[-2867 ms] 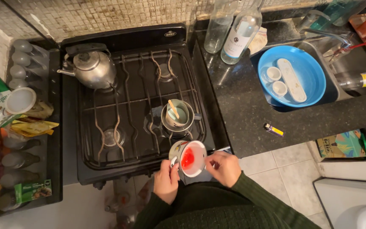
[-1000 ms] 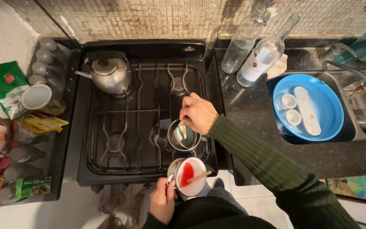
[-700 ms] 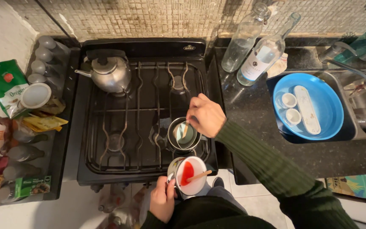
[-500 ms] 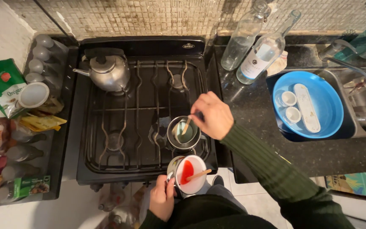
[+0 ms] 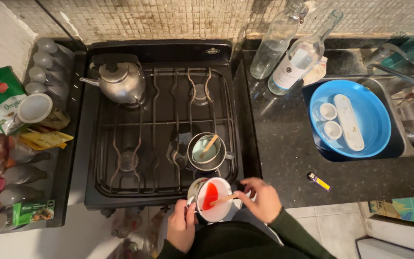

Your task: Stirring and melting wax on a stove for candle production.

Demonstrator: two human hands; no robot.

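Observation:
My left hand [image 5: 182,225] grips the handle side of a white mug [image 5: 212,199] with red liquid pooled inside, held just in front of the stove's front edge. A wooden stick [image 5: 222,198] rests in the mug, and my right hand [image 5: 260,197] pinches its outer end at the mug's rim. On the front right burner sits a small metal pot [image 5: 206,152] with pale greenish contents and a second wooden stick [image 5: 209,143] leaning in it, untouched.
A black gas stove [image 5: 120,134] carries a steel kettle [image 5: 120,82] at the back left. Two glass bottles [image 5: 288,48] stand on the dark counter. A blue basin [image 5: 370,120] with small cups sits in the sink. A lighter [image 5: 318,181] lies near the counter edge. Packets and jars [image 5: 15,144] crowd the left.
My right hand let go of the stick in the pot and came back down to the stick in the mug. The mug stayed in my left hand.

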